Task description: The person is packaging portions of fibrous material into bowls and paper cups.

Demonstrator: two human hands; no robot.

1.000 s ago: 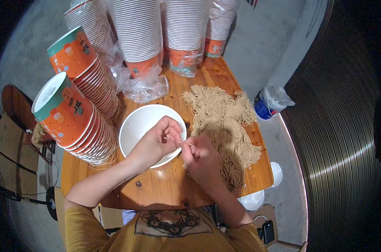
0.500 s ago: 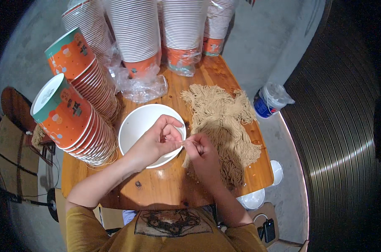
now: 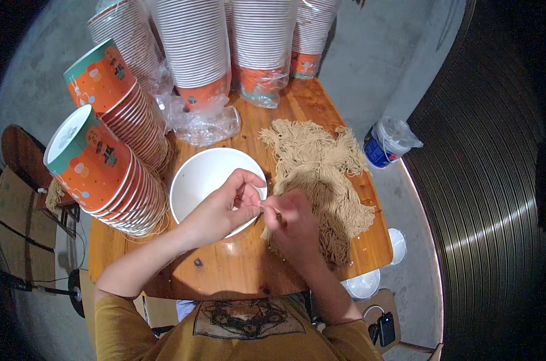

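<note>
Broadly, a wooden table [image 3: 237,274] carries stacks of orange-and-teal paper cups [image 3: 101,174] along its left edge and far edge. Toward the right edge lies a heap of tan dried noodles [image 3: 330,180]. At the table's middle sits a white round bowl [image 3: 203,177]. The left hand [image 3: 225,207] hovers over the bowl's near rim; the right hand [image 3: 291,222] rests over the heap's near-left part. Both are closed, pinching a thin noodle strand [image 3: 268,208] between them, just beside the bowl's rim.
</note>
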